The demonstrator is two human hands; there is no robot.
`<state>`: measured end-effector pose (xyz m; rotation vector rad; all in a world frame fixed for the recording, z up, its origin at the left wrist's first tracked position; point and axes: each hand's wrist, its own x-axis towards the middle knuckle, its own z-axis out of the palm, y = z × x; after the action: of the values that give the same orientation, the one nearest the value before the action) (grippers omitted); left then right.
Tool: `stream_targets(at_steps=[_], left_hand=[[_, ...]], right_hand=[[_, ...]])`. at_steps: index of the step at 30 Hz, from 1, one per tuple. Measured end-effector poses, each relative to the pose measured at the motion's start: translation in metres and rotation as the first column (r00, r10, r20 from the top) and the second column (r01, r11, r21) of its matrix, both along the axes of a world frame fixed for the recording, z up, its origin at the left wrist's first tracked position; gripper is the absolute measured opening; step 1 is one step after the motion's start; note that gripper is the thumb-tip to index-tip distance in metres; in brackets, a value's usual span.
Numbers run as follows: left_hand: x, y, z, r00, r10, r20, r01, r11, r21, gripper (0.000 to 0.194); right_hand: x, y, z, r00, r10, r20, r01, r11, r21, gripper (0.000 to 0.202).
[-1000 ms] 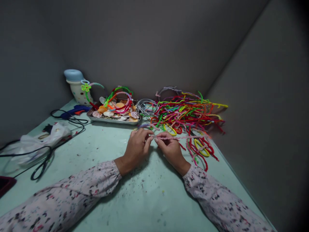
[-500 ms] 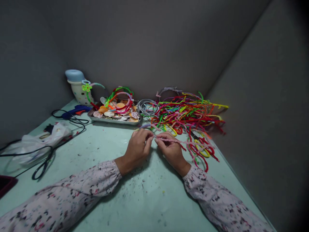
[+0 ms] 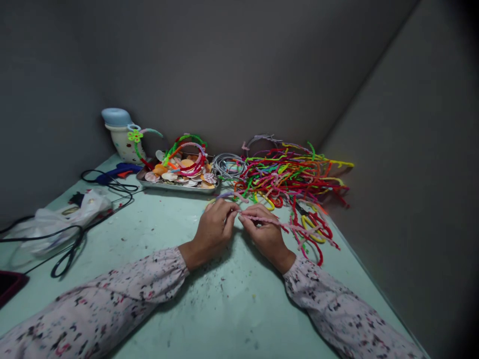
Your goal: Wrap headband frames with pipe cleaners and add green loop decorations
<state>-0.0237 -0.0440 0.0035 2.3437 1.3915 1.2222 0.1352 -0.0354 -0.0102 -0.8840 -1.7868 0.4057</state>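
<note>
Both my hands meet over the middle of the pale green table [image 3: 224, 309], fingertips almost touching. My right hand [image 3: 264, 234] pinches a pink fuzzy stem [image 3: 269, 220], whose free end trails to the right over red and pink stems. My left hand [image 3: 215, 229] is closed in a pinch at the left end of this work, on a thin strand too small to make out well. Just behind the fingers lies a lilac and pink stem [image 3: 234, 195]. Scissors with yellow handles [image 3: 314, 230] rest right of my right hand, partly under stems.
A big pile of coloured fuzzy stems [image 3: 295, 172] is at the back right, beside coiled grey wire [image 3: 228, 165]. A metal tray [image 3: 175, 187] holds shells and headbands. At left are a bottle [image 3: 123, 142], a blue glue gun [image 3: 119, 172], black cable and a plastic bag [image 3: 71, 219].
The pink stem's trailing end has dropped lower and swung toward the front on the right. My hands have barely moved.
</note>
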Motion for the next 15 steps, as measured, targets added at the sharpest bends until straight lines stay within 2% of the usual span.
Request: stream_targets(at_steps=[15], left_hand=[[-0.0011,0.003,-0.0013,1.0,0.01,-0.03,-0.01,1.0,0.019,0.012]], right_hand=[[0.0006,-0.0012,-0.0006,0.999,-0.007,0.046,0.007,1.0,-0.001,0.01]])
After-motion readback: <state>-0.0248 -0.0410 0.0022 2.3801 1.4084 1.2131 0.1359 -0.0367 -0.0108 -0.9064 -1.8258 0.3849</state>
